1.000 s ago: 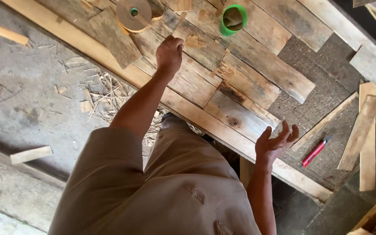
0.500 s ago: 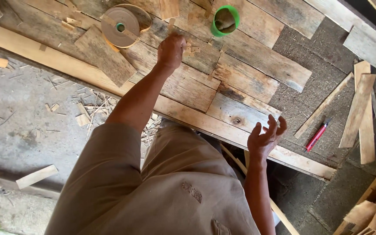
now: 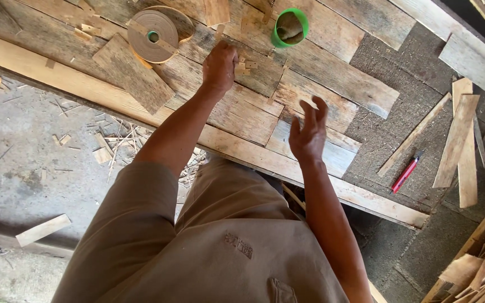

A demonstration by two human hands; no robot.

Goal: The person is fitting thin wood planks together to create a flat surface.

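My left hand (image 3: 220,63) reaches out over a rough plank workbench (image 3: 321,73) with its fingers curled shut. It hovers beside several small wooden chips (image 3: 243,66); whether a chip is pinched in it I cannot tell. My right hand (image 3: 308,132) hangs above the planks nearer my body, palm open, fingers spread, holding nothing. A roll of tan veneer strip (image 3: 152,36) lies just left of the left hand. A green cup (image 3: 290,28) stands beyond the chips.
A short loose board (image 3: 133,73) rests under the roll. A red pen-like tool (image 3: 405,173) and several thin slats (image 3: 461,140) lie on the grey mat at right. Offcuts and shavings (image 3: 108,148) litter the concrete floor at left.
My right hand has risen from the bench's near edge to over the planks, closer to the left hand. The left hand stays shut by the chips.
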